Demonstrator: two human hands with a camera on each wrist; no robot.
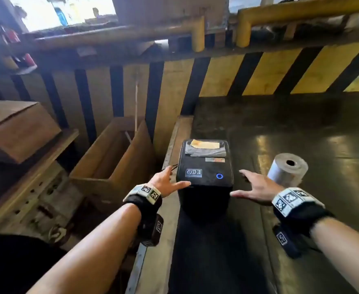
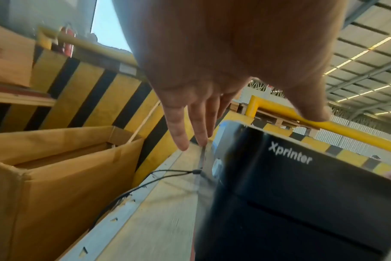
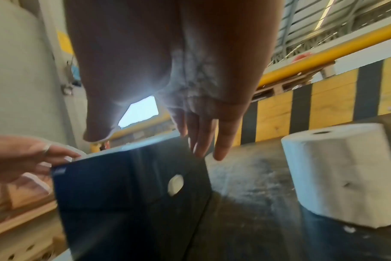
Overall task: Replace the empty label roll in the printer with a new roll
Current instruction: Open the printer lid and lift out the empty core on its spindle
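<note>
A black Xprinter label printer [image 1: 205, 177] sits at the desk's [image 1: 301, 128] left edge between two spread, empty hands, left grip [image 1: 165, 182] and right grip [image 1: 257, 190]; a white label roll [image 1: 286, 169] stands upright just right.

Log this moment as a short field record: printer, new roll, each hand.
printer: black Xprinter label printer, lid closed, blue light on, near table's left edge
new roll: white label roll standing on end, right of printer, untouched
left hand: left hand open, fingers spread at printer's left side
right hand: right hand open, between printer and roll, holding nothing
</note>
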